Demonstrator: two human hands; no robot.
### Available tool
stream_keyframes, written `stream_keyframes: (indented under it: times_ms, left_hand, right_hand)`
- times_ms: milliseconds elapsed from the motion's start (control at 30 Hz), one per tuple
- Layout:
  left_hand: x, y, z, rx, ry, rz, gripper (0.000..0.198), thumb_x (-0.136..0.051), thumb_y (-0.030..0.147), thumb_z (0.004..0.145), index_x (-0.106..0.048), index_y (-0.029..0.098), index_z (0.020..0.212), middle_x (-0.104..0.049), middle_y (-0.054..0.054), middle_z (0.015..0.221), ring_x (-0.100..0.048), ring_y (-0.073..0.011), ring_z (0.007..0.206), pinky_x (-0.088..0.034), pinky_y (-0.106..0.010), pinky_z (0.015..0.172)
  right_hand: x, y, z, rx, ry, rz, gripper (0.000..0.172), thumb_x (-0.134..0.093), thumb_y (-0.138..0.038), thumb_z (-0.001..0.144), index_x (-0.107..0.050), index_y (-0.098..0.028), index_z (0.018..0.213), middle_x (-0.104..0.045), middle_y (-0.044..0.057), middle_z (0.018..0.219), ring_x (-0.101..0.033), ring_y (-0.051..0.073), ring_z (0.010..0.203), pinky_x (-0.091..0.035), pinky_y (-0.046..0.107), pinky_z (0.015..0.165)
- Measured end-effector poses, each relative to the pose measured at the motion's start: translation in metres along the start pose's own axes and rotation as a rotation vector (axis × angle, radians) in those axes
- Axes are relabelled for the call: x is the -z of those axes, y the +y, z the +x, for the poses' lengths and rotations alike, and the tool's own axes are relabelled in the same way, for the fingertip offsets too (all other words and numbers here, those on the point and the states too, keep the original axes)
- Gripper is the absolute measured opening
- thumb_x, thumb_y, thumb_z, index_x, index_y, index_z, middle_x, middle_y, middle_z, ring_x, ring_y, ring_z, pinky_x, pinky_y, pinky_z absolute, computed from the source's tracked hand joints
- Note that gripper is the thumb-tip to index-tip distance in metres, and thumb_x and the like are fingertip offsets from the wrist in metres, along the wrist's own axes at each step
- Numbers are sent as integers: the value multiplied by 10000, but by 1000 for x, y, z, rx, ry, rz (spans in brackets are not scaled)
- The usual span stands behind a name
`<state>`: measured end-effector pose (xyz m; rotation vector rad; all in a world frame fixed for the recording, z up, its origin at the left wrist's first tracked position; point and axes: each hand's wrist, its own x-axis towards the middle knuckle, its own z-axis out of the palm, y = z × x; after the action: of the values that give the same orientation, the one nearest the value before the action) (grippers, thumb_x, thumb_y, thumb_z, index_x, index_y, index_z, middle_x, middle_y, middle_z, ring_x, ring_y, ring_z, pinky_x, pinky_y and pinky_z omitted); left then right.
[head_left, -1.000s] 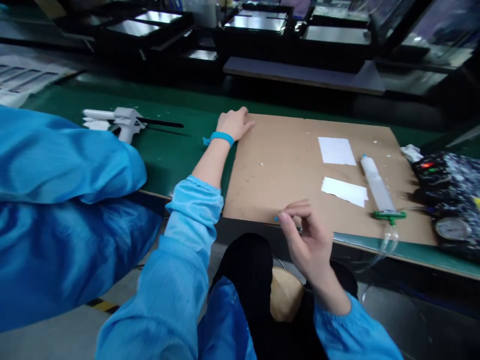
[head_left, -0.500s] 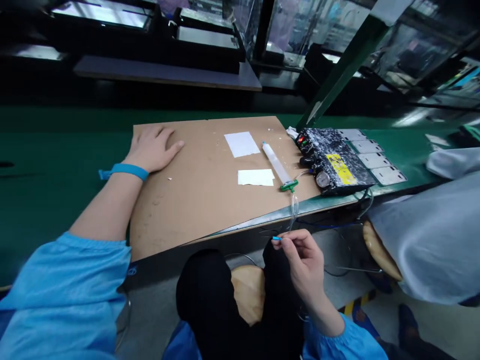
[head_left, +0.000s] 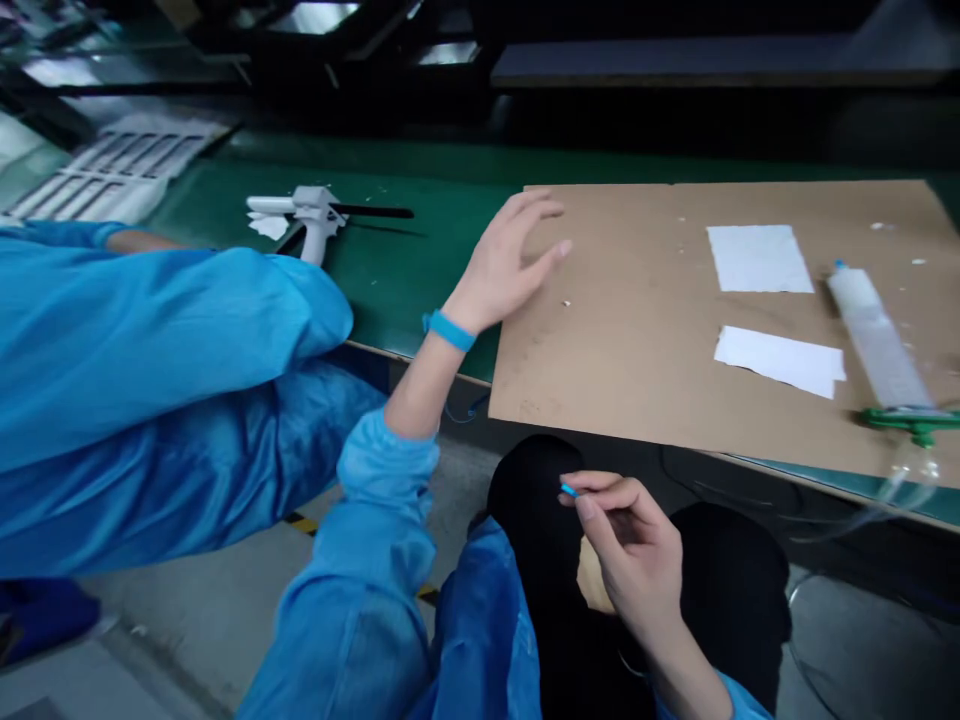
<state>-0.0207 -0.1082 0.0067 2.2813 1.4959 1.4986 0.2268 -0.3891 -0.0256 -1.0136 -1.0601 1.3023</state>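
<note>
My left hand (head_left: 510, 262) hovers with fingers spread over the left edge of a brown cardboard sheet (head_left: 637, 360); a blue band (head_left: 448, 330) circles its wrist. My right hand (head_left: 634, 545) is low over my lap, below the table edge, pinching a tiny blue tip (head_left: 568, 490) between thumb and fingers. On the cardboard lie two white paper pieces (head_left: 759, 258) (head_left: 780, 360) and a large clear syringe (head_left: 877, 340) with a green end piece and a tube hanging off the edge.
A white dispensing gun (head_left: 307, 215) lies on the green table mat (head_left: 405, 260). A person in a blue coat (head_left: 150, 380) sits close on my left. White printed sheets (head_left: 112, 175) lie at far left. Dark trays fill the back.
My view swung right, then back left. My left hand lifted off the cardboard and spread its fingers. My right hand stayed low with the blue tip.
</note>
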Motion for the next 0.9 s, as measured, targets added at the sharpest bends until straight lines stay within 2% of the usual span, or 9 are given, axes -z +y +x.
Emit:
stream_keyframes:
  times_ms: [67, 167, 267, 333, 433, 600, 700, 833, 900]
  left_hand:
    - [43, 54, -43, 48, 9, -31, 573, -667, 782, 1117, -771, 229, 1227, -780, -112, 1266, -706, -278, 1230, -615, -469, 1048]
    - [77, 135, -131, 211, 339, -144, 243, -676, 363, 1191, -720, 230, 992, -721, -19, 938, -683, -167, 899, -578, -325, 832]
    - [68, 189, -210, 576, 402, -483, 258, -723, 425, 1154, -730, 237, 978, -677, -21, 876, -655, -154, 734, -560, -293, 656]
    - [54, 208, -239, 835, 403, -770, 377, -776, 592, 1112, -783, 222, 1044, -721, -46, 958, -680, -147, 717, -602, -284, 660]
    - [42, 217, -250, 1069, 457, -990, 522, -884, 715, 1004, -836, 196, 1030, -764, -66, 997, -742, -159, 856, -655, -262, 817]
    - [44, 206, -240, 1105, 461, -1048, 452, -992, 635, 934, -864, 203, 893, -789, -48, 942, -749, -134, 896, -616, -192, 833]
    - [44, 191, -240, 1156, 463, -1008, 469, -929, 682, 981, -885, 216, 1000, -823, -61, 976, -785, -167, 915, -654, -254, 882]
    - [43, 162, -245, 1051, 349, -687, 458, -780, 660, 1111, -907, 231, 1209, -836, -62, 958, -804, -184, 911, -660, -291, 907]
    - [42, 150, -247, 950, 282, -563, 431, -749, 614, 1143, -912, 231, 1255, -855, -66, 991, -824, -191, 966, -662, -286, 938]
  right_hand:
    - [-3, -4, 8, 52, -48, -41, 133, -872, -283, 1088, -808, -245, 977, -879, 78, 1070, -870, 218, 997, -756, 342, 878]
    - [-10, -7, 19, 145, -79, -147, 106, -861, -251, 1086, -815, -246, 991, -836, 70, 1027, -839, 217, 963, -733, 341, 837]
    - [-20, -2, 22, 248, -80, -292, 84, -852, -228, 1085, -821, -251, 1010, -790, 64, 1050, -808, 211, 966, -705, 337, 822]
    - [-28, 4, 19, 332, -97, -387, 78, -848, -203, 1082, -820, -261, 1037, -775, 60, 1071, -801, 209, 973, -703, 336, 809]
    - [-40, 16, 13, 522, -140, -508, 127, -810, -149, 1094, -825, -274, 1108, -775, 65, 1065, -802, 220, 934, -717, 358, 763]
    - [-44, 26, 17, 755, -139, -585, 155, -750, -136, 1120, -824, -247, 1199, -785, 85, 1043, -797, 244, 898, -723, 403, 734]
    - [-35, 9, 32, 780, -272, -656, 168, -771, -105, 1096, -808, -236, 1196, -818, 89, 1078, -819, 255, 964, -723, 414, 808]
    - [-27, -29, 68, 867, -501, -766, 180, -775, -88, 1092, -778, -214, 1221, -839, 96, 1096, -817, 251, 1015, -690, 408, 879]
    - [-28, -38, 90, 831, -612, -920, 188, -759, -173, 1133, -776, -209, 1317, -848, 144, 1274, -808, 299, 1185, -681, 472, 1002]
